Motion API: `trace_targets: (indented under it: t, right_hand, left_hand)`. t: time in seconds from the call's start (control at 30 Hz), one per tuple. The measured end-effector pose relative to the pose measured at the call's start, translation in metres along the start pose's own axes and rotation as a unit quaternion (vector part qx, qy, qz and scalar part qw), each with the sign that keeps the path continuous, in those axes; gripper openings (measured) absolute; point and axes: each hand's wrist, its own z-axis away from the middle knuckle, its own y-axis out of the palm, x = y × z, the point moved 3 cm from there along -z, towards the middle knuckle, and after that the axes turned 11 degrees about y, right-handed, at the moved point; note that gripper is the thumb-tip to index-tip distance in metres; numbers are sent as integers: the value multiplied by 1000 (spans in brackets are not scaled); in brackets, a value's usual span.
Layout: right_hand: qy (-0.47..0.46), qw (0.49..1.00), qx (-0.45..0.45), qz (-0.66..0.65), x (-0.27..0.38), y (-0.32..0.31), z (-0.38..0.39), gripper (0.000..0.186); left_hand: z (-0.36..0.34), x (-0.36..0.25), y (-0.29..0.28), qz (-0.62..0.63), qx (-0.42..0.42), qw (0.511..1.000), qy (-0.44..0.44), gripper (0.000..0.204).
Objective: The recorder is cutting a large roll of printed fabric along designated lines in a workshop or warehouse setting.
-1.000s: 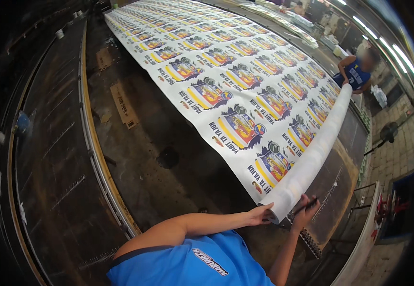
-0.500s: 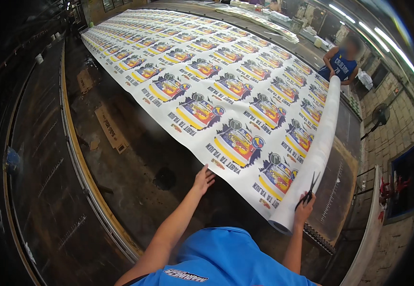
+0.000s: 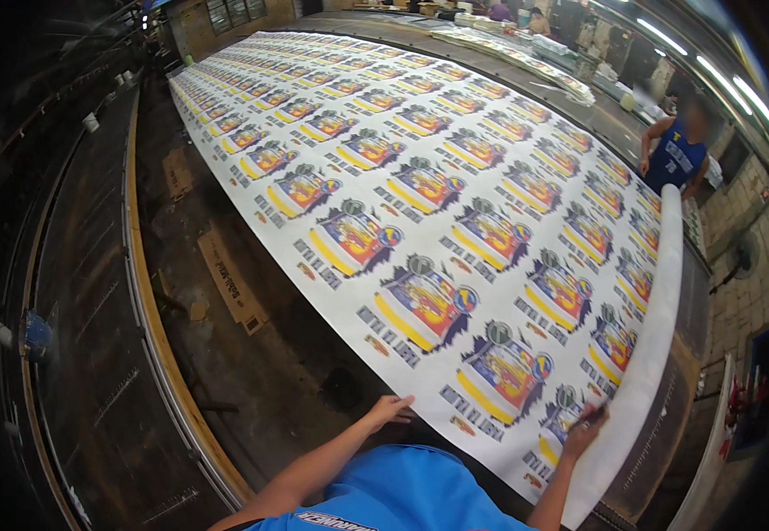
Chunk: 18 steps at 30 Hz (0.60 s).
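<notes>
Resting under both hands (image 3: 390,410) (image 3: 584,429), printed fabric sheet (image 3: 455,221) stretches away ahead

The white sheet (image 3: 455,230) carries rows of repeated prints in yellow, blue, red and orange with grey lettering. At six o'clock, a bright blue shirt (image 3: 402,496); at two o'clock, a navy vest (image 3: 675,159).

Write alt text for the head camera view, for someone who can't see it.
A person's left hand presses the near edge of a long white printed sheet on a table, while the right hand rests beside its rolled end. A co-worker stands at the roll's far end.
</notes>
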Motion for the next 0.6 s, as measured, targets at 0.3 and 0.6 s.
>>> trace_targets:
  t: [0.3,0.6]
  right_hand:
    - [-31,964,264,14,109,475,26,37]
    - [-11,976,182,118,149,714,75,46]
  left_hand:
    - [-56,-145,-166,8,-131,987,87,39]
    - [-53,-223,-380,-1,-137,988,70,39]
